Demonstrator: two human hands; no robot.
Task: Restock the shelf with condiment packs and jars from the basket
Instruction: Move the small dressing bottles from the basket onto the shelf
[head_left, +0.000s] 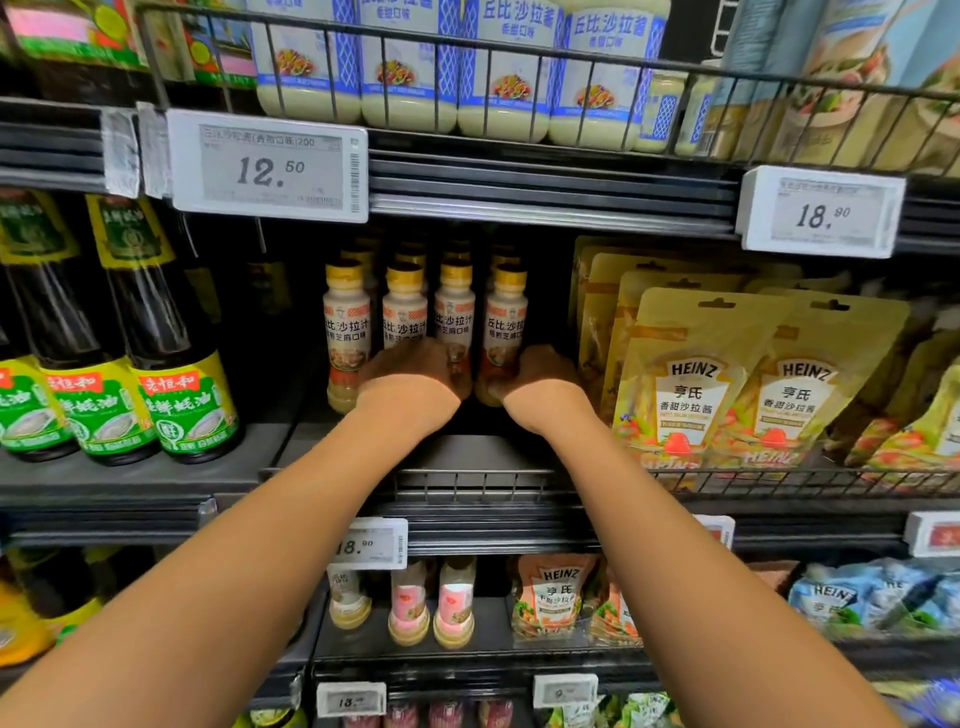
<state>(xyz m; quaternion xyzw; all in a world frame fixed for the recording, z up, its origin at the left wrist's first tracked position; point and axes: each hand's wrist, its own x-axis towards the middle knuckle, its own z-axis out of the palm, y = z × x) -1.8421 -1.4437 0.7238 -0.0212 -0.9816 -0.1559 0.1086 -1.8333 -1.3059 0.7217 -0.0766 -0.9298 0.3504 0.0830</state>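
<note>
**Both hands on the dressing bottles**

Slim, yellow-capped dressing bottles (454, 312) stand in rows on the middle tier of a dark metal shelf (332, 452); the left hand (410, 371) and right hand (545, 371) each curl round a front bottle's lower half; glossy Heinz pouches (691, 384) lean just right; dark glass sauce bottles (176, 364) stand left; a thin wire rail (467, 480) fronts the shelf.

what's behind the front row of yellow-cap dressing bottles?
More yellow caps behind the front-row bottles, at least a second row. Deeper is dark. Left hand and right hand cover the lower parts.
</note>
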